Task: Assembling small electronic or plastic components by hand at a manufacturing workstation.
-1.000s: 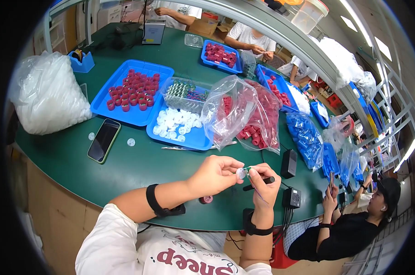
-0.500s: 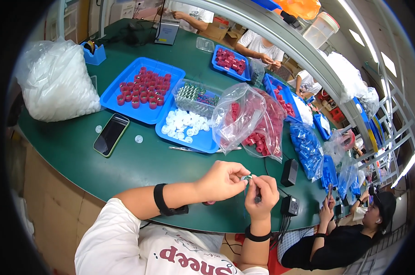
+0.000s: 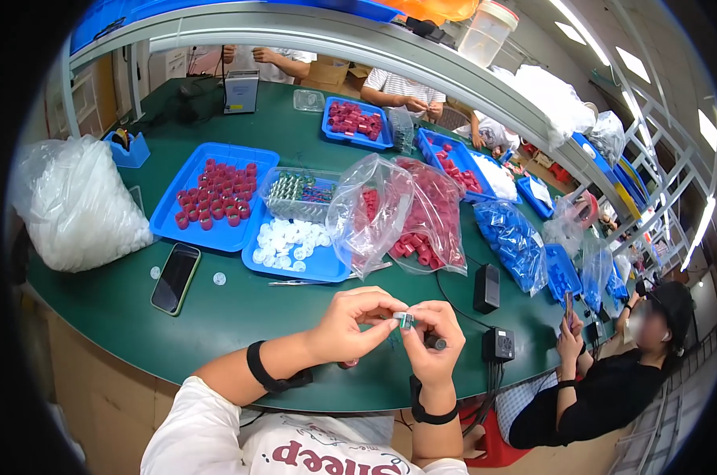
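Observation:
Over the near table edge, my left hand (image 3: 352, 326) and my right hand (image 3: 434, 348) meet, thumbs and fingers pinched on a small white-and-green part (image 3: 404, 320). It looks like a tiny circuit board with a white piece; details are too small to make out. A dark rounded tool end (image 3: 435, 342) pokes out from my right hand's curled fingers; the rest of it is hidden. Under my left wrist a dark red cap (image 3: 348, 364) partly shows on the table. Beyond my hands, white plastic discs (image 3: 289, 241) lie in a blue tray (image 3: 327, 271), with tweezers (image 3: 291, 283) along its front.
Farther left are a blue tray (image 3: 165, 218) of red caps and a phone (image 3: 176, 279). A clear box (image 3: 299, 198) holds green boards. Bagged red parts (image 3: 430, 214) lie right of it; black adapters (image 3: 487, 288) stand nearer. A person (image 3: 612, 388) sits at right.
My view has tilted up and shifted, showing more of the shelf. Both hands still pinch the small part, now turned so its green face shows; the fingers have spread slightly.

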Demonstrator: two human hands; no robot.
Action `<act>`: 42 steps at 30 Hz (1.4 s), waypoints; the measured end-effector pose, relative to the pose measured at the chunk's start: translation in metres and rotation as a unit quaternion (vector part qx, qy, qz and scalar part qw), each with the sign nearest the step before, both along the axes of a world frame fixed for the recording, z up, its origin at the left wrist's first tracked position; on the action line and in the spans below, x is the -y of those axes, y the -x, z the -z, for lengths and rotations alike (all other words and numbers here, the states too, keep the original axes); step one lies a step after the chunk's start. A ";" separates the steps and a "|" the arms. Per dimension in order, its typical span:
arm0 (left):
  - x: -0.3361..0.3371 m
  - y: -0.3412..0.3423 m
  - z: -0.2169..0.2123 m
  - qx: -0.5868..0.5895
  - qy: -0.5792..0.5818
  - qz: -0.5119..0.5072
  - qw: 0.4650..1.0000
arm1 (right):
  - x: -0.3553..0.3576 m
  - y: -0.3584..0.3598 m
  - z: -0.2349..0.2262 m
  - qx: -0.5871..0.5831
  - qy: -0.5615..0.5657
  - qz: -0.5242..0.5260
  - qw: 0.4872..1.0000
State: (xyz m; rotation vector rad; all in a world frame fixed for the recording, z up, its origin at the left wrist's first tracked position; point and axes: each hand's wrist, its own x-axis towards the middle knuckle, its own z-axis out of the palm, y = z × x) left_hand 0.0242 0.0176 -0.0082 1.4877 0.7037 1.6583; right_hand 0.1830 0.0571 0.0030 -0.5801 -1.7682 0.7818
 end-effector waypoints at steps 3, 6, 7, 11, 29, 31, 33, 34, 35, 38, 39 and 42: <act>0.000 0.006 -0.004 -0.011 -0.002 0.032 0.999 | 0.002 -0.001 -0.001 -0.014 -0.021 -0.008 1.000; -0.001 0.015 -0.014 -0.152 -0.130 -0.038 0.979 | 0.002 -0.003 -0.003 -0.025 -0.049 -0.031 0.998; -0.002 0.017 -0.015 -0.153 -0.129 -0.037 0.979 | 0.003 -0.003 -0.005 -0.010 -0.065 -0.031 0.997; 0.001 0.018 -0.019 -0.179 -0.170 -0.044 0.968 | 0.010 -0.003 -0.009 0.021 -0.094 -0.019 0.995; 0.001 0.005 -0.015 -0.248 -0.344 -0.275 0.863 | 0.019 0.009 0.011 -0.279 0.383 -0.254 0.843; 0.002 0.003 -0.017 -0.224 -0.324 -0.254 0.883 | 0.016 0.008 0.015 -0.305 0.398 -0.276 0.820; 0.003 0.003 -0.017 -0.200 -0.301 -0.232 0.903 | 0.015 0.007 0.018 -0.303 0.395 -0.310 0.810; 0.002 0.003 -0.017 -0.205 -0.308 -0.227 0.901 | 0.015 0.007 0.019 -0.302 0.398 -0.309 0.809; 0.001 0.003 -0.017 -0.210 -0.315 -0.222 0.898 | 0.014 0.008 0.019 -0.303 0.388 -0.307 0.814; 0.000 -0.001 -0.017 -0.210 -0.312 -0.221 0.900 | 0.015 0.008 0.020 -0.312 0.382 -0.304 0.815; -0.002 -0.001 -0.013 -0.219 -0.309 -0.213 0.901 | 0.014 0.008 0.021 -0.313 0.381 -0.292 0.819; 0.000 0.001 -0.012 -0.213 -0.232 -0.151 0.937 | 0.010 0.000 0.021 -0.316 0.412 -0.285 0.806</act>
